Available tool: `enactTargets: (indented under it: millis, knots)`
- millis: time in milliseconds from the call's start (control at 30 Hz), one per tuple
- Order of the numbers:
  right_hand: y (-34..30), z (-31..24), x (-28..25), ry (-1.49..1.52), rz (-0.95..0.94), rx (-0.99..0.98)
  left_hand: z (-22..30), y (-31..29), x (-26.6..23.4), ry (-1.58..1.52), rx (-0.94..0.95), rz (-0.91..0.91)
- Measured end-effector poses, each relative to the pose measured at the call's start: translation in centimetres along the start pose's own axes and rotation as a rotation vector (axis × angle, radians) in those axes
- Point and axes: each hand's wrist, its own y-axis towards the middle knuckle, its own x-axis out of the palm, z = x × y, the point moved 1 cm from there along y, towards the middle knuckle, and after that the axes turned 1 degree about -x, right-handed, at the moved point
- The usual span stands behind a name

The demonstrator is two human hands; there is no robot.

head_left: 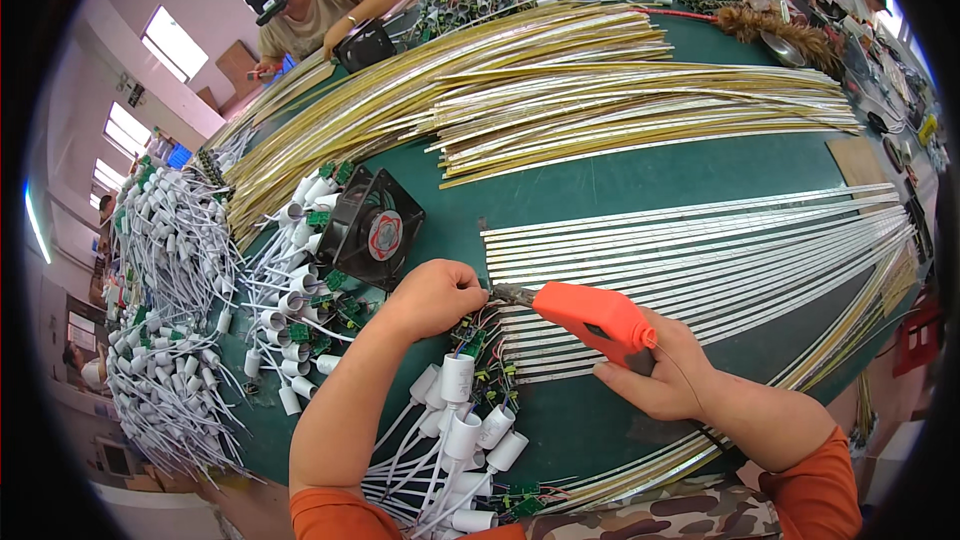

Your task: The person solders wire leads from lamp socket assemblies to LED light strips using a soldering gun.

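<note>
Orange soldering iron clamped in right hand, tip meeting white strip end pinched by left hand on green tabletop. Probably light, flexible, fragile; best pinched by its edges.

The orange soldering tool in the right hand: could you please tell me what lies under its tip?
Under the orange soldering tool lie white strips on the green table. The left hand covers whatever it pinches at the tip.

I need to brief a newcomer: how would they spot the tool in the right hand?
On the green table, find the row of pale strips. At its near left end, the right hand grips an orange tool, the only bright orange thing there.
</note>
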Motion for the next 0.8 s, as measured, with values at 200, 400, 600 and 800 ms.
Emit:
enactTargets:
  millis: [200,400,600,800]
  knots:
    - [-0.5,0.9,-0.4,0.062,0.096,-0.042,-0.1,0.1,0.1,-0.006,-0.003,0.000]
    - [-0.4,0.8,-0.7,0.141,0.112,-0.037,-0.2,0.2,0.1,-0.004,0.008,0.007]
    - [-0.6,0.4,-1.1,0.062,0.079,-0.041,0.4,0.0,0.0,0.001,-0.024,-0.010]
    - [-0.8,0.9,-1.1,0.108,0.090,-0.054,0.3,0.0,-0.1,0.006,-0.010,-0.015]
